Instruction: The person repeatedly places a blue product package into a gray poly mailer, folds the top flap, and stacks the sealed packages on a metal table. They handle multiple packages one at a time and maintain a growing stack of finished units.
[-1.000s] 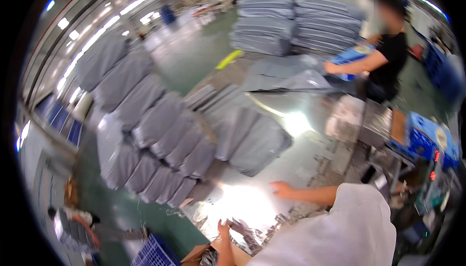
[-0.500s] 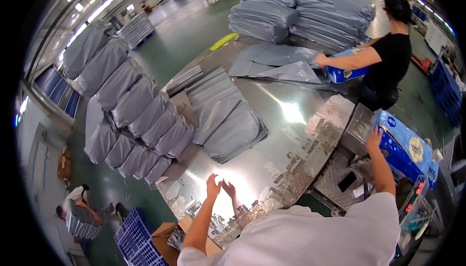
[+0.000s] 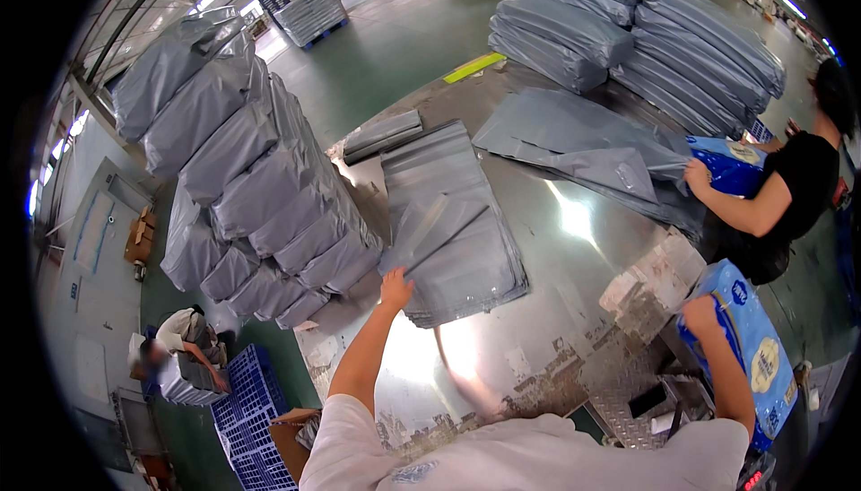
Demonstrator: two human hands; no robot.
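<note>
My left hand (image 3: 396,290) is at the near left edge of a flat stack of grey plastic bags (image 3: 457,249), its fingers curled at the top bag's edge. A loose fold of that bag lies slanted across the stack. On the right, my right hand (image 3: 702,319) grips the upper left edge of a large blue plastic-wrapped pack (image 3: 767,352) with a pale round emblem. The pack stands tilted beside the table, its lower end partly behind my forearm.
A tall pile of filled grey bags (image 3: 242,159) rises left of the metal table (image 3: 556,312). More filled bags (image 3: 700,60) are stacked at the far right. A co-worker (image 3: 780,186) handles another blue pack beside loose grey bags (image 3: 574,132). A blue plastic pallet (image 3: 251,415) stands lower left.
My left hand has moved forward from above the bare table to the grey bag stack. My right hand and the blue pack have shifted lower in view, and the view has turned left.
</note>
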